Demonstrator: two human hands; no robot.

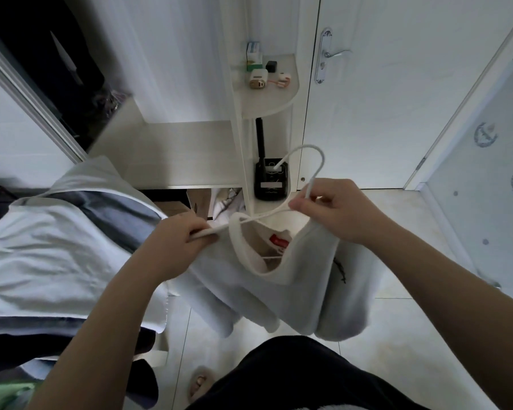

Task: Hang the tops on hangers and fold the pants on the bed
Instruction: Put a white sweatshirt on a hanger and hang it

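Item under inspection: one white top (302,285), held in mid-air above the floor (412,335), just beside the bed (42,247), partly loaded on a white hanger (219,228).

Left hand (178,241): fingers (203,238) curled round the hanger's left arm end, pinching the shoulder cloth against it.

Right hand (335,208): fingers closed on the hanger at the base of its hook, which stands free above the hand.

Condition: the hanger's left arm passes in at the neckline (237,247); the right arm is hidden by cloth and hand, so its seating cannot be confirmed. The body of the top hangs in loose folds below both hands.

Handling assessment: the cloth looks soft, fairly thick and light, offering no stiffness of its own; it will likely slide along the smooth hanger unless held. The hanger appears thin and rigid. Best hold, in my judgement: hanger neck for control, shoulder seam or ribbed neckline for drawing cloth over the arm ends. Avoid stretching the neckline.
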